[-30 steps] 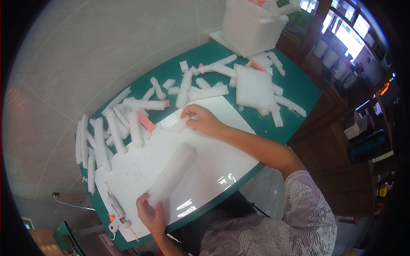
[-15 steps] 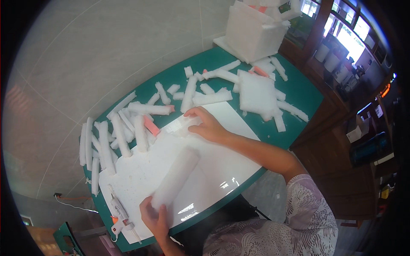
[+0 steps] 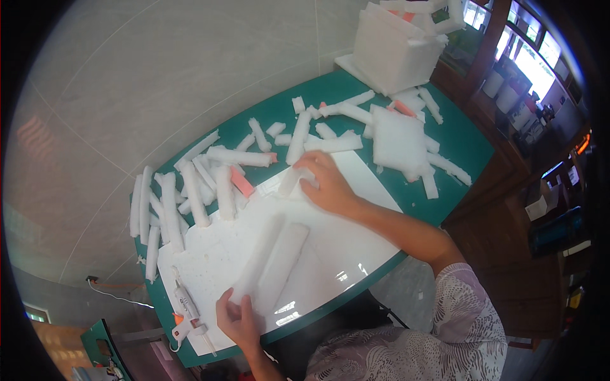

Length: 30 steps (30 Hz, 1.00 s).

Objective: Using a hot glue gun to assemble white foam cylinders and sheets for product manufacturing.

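Observation:
My left hand [image 3: 239, 322] grips the near end of a long white foam strip [image 3: 262, 254], its far end blurred and angled up to the right. Just right of it, a second foam strip [image 3: 287, 263] lies on the white board [image 3: 349, 228]. Near the board's far edge, my right hand [image 3: 327, 184] has its thumb and fingers closed on a short white foam piece [image 3: 291, 184], partly hidden by the hand. A white glue gun [image 3: 186, 314] with an orange part rests at the board's left corner.
Several foam strips [image 3: 197, 193] line the green table's [image 3: 454, 152] left and far sides, some with pink pieces [image 3: 241, 182]. A square foam slab [image 3: 399, 140] lies at the right on more strips. Behind it stands a white foam box [image 3: 397, 51]. A tiled wall borders the far side.
The strip at my left hand has shifted left and now shows apart from the one beside it. The whole view has moved slightly; my right hand stays at the short foam piece.

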{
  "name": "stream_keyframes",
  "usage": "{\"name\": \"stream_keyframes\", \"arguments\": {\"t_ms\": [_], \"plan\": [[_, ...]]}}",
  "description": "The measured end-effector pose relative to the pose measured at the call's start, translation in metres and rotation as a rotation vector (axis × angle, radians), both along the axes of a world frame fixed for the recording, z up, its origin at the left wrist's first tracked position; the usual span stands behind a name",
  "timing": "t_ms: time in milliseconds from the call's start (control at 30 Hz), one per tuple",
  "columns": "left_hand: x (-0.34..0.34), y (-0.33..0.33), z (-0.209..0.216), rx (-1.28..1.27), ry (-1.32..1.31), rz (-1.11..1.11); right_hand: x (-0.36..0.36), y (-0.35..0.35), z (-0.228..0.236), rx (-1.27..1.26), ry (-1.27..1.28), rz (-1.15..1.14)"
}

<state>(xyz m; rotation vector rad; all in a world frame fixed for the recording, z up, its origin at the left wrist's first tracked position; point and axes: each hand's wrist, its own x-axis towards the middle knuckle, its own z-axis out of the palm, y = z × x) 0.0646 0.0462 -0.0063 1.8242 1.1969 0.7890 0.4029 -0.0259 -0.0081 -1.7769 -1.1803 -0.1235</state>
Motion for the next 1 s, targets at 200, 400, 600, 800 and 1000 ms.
{"name": "stream_keyframes", "arguments": {"t_ms": [200,400,600,800,1000], "plan": [[0.005,0.005,-0.009,0.254,-0.141,-0.152,0.031,-0.006,0.003,-0.105,-0.544,-0.507],[0.002,0.006,-0.012,0.243,-0.187,-0.164,0.026,-0.004,0.012,-0.017,-0.235,-0.349],[0.002,0.007,-0.009,0.201,-0.214,-0.187,0.044,-0.002,0.002,0.133,-0.263,-0.376],[0.007,0.004,-0.004,0.171,-0.207,-0.221,0.038,-0.009,0.006,0.023,-0.295,-0.321],[0.003,0.005,-0.006,0.206,-0.197,-0.188,0.006,0.002,0.012,-0.135,-0.672,0.123]]}}
